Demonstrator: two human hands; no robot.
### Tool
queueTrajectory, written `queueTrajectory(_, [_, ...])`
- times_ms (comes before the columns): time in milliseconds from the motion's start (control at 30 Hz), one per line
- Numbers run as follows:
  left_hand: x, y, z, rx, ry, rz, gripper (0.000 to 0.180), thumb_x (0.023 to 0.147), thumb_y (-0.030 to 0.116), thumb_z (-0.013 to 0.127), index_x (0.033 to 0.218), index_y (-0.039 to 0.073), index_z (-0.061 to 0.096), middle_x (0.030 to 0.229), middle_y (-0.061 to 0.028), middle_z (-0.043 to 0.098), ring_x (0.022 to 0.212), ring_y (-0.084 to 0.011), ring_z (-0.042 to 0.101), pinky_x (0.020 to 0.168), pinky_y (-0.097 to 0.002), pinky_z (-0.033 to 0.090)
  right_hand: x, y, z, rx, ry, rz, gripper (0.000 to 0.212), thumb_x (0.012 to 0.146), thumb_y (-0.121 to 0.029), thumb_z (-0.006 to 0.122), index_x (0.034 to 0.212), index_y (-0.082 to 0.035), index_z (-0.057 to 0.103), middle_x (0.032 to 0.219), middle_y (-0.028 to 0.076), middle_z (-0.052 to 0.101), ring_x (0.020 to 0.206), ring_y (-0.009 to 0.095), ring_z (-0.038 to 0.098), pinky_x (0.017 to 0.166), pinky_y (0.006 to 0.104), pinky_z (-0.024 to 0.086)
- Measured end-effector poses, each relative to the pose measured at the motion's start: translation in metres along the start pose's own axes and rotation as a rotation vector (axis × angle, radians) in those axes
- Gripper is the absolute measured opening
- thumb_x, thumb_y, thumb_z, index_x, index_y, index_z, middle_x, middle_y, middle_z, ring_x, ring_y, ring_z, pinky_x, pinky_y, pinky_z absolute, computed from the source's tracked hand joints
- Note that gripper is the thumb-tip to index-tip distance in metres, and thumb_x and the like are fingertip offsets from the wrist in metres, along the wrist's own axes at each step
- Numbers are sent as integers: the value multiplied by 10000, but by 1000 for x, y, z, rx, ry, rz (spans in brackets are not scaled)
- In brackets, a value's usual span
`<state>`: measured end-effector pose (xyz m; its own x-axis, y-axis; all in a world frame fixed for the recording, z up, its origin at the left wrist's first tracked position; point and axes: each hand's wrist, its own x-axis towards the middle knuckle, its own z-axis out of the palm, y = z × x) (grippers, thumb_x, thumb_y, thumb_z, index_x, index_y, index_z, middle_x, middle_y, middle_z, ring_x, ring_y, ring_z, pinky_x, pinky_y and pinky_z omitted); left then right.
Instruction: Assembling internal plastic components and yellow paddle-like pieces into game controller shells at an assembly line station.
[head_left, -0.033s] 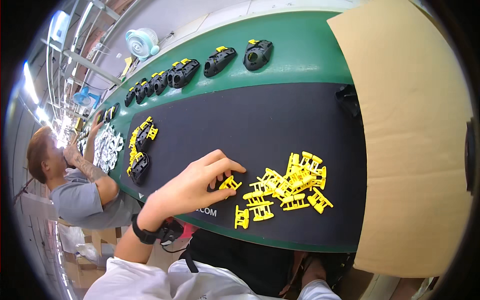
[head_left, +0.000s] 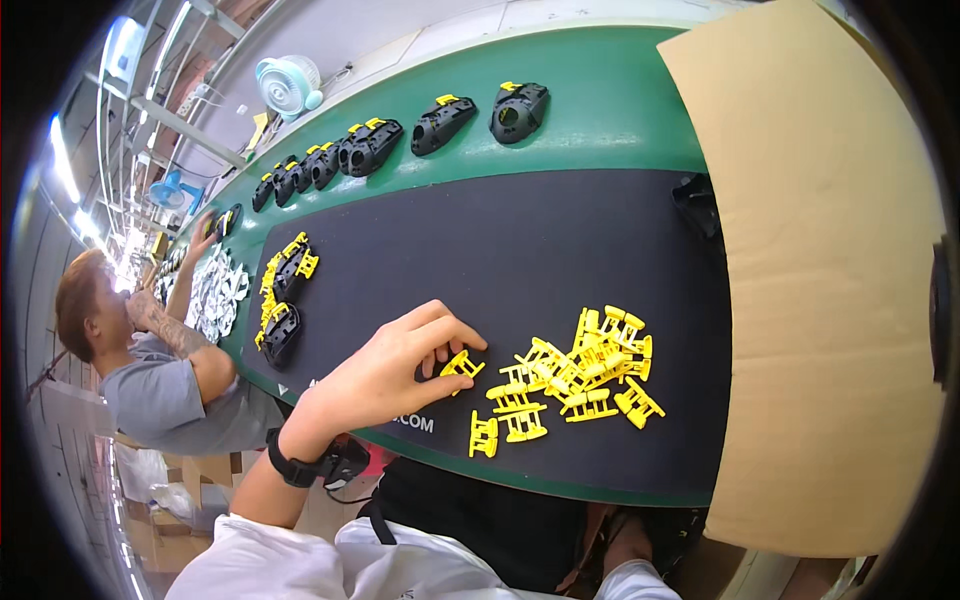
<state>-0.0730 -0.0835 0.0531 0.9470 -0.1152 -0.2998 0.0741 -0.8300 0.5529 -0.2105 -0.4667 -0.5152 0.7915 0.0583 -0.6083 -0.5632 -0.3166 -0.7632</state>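
Note:
My left hand point(head_left: 397, 365), with a black band on its wrist, reaches over the dark mat. Its thumb and curled fingers are around a small yellow plastic part point(head_left: 462, 368) with two thin legs; the index finger stretches past it. Part of the piece is hidden by the hand. Just right of the fingers lies a loose pile of similar yellow parts point(head_left: 565, 372), several overlapping and some lying singly at the near side. My right hand is out of sight; only a stretch of the right forearm point(head_left: 628, 543) shows below the table's edge.
Black curved shells with yellow parts point(head_left: 370, 148) stand in a row along the green table point(head_left: 610, 95). More shells point(head_left: 280, 335) and yellow parts sit at the mat's left. Cardboard point(head_left: 820, 300) borders the right, beside a dark piece point(head_left: 697, 205). A co-worker point(head_left: 165, 370) sits left.

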Motion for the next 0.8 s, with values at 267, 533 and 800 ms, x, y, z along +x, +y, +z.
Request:
queueTrajectory(267, [-8,-6,15,-97,194,53,294,837,-18,774,1121,42,731,1006,-42,567,845,-118,570,771,-274,500,1,20,-10,-16,67,-22,633,891,-325,754,1430,-59,555,1346,156,637,1207,290,610,1028,391,481])
queueTrajectory(533, [5,-30,17,-438,124,49,187,886,-54,714,1057,19,734,1037,-25,589,830,-70,529,712,-243,464,-8,43,13,23,125,23,649,888,-306,757,1456,-79,541,1362,153,625,1208,281,604,1028,382,480])
queueTrajectory(800, [11,-30,20,-868,174,18,230,998,33,630,1214,34,551,1011,-54,581,864,-84,579,692,-238,479,-61,80,-58,-67,286,72,668,884,-287,760,1482,-99,527,1377,151,613,1208,272,598,1027,372,479])
